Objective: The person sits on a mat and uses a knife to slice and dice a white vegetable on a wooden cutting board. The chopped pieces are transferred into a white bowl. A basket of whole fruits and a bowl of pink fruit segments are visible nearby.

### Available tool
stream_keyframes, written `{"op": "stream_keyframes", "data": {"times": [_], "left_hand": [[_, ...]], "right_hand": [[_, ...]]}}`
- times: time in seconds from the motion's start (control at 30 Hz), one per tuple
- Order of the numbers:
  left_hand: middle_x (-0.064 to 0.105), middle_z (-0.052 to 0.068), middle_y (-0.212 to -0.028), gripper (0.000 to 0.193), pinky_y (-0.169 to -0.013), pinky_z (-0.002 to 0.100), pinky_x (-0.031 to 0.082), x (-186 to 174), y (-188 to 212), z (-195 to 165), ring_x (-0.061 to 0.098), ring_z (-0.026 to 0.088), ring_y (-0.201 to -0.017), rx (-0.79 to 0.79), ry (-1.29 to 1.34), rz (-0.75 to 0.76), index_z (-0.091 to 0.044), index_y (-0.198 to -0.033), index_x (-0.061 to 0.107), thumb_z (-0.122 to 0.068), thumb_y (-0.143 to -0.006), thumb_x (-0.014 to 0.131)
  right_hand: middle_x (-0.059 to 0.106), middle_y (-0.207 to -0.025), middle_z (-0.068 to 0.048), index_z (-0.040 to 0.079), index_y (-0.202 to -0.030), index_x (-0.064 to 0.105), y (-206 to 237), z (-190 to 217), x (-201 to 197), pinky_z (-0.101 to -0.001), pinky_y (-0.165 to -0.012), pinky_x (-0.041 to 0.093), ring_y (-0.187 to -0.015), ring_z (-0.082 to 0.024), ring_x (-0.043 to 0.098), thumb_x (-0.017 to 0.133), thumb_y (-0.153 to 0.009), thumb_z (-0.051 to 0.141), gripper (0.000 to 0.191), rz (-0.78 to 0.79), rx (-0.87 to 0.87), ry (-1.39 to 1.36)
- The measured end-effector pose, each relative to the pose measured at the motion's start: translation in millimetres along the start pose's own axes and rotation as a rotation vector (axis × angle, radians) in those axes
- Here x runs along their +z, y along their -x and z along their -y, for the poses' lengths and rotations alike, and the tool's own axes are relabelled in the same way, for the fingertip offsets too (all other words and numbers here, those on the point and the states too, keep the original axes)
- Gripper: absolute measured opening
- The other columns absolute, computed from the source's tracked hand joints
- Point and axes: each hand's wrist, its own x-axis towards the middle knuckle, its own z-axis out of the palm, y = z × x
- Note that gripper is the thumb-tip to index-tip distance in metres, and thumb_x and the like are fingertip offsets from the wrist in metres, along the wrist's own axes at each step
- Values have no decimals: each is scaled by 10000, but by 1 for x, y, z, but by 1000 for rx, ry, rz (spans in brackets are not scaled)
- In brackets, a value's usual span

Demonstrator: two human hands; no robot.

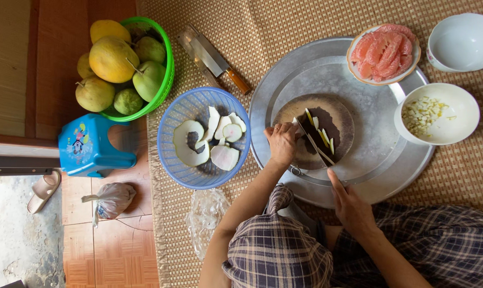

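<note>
While the right hand (352, 205) grips the handle of a knife (313, 144), fingers closed round it w/ forefinger stretched along the top, the blade runs diagonally across a round dark wooden chopping board (332, 114) at the centre of a big round metal tray (369, 160). Left hand (282, 143) is curled shut at the board's left edge, knuckles up, pressing on smth pale at the blade's far end; can't tell exactly what's under the fingers. On the board: thin pale yellow-white fruit strips (322, 134), narrow, cut lengthways, lying just right of the left hand and either side of the blade, some touching it.

Tray's right edge: white bowl w/ small pale diced pieces (425, 112). Top edge: plate of pink pomelo segments (384, 52). Off the tray, left, on the woven mat: blue plastic basket (199, 178) w/ white rind pieces, near the left forearm.
</note>
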Motion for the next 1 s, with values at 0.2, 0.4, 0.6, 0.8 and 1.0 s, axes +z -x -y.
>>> {"op": "stream_keyframes", "data": {"times": [0.2, 0.4, 0.6, 0.8, 1.0], "left_hand": [[761, 31, -1100, 274, -974, 476, 339, 0, 1, 1, 660, 199, -1036, -41, -8, 43, -123, -1073, 769, -263, -837, 765], [775, 3, -1090, 241, -992, 458, 330, 4, 2, 7, 679, 166, -1041, -14, -16, -17, -133, -1083, 786, -87, -899, 637], [753, -39, -1099, 247, -1015, 475, 321, 2, 5, 7, 655, 153, -1053, 8, -32, -26, -142, -1038, 781, -69, -872, 613], [717, -27, -1107, 303, -972, 480, 312, -4, 6, 2, 614, 174, -1076, 4, -56, -58, -164, -1050, 795, -80, -817, 621], [753, -51, -1099, 225, -989, 450, 334, 1, 6, 9, 652, 146, -1045, -21, -4, -51, -176, -1029, 779, -87, -873, 644]], "right_hand": [[612, -877, -127, 304, -1603, 211, 9, -3, -4, -424, -527, 564, -621, -285, 628, 508, -1028, 233, 652, 166, 107, 48], [606, -837, -150, 278, -1616, 248, -3, -4, 3, -431, -510, 528, -604, -292, 604, 518, -1016, 188, 664, 4, -78, -10], [653, -895, -215, 238, -1594, 362, -57, 3, 32, -396, -552, 591, -629, -309, 681, 557, -1017, 189, 612, -26, -84, 16], [632, -858, -214, 240, -1609, 333, -45, 15, 27, -447, -590, 583, -656, -354, 662, 563, -1001, 187, 652, -105, -112, 27], [612, -803, -151, 307, -1612, 190, 13, 8, 3, -450, -486, 534, -567, -298, 608, 519, -1010, 200, 695, 50, 56, -18]]}}
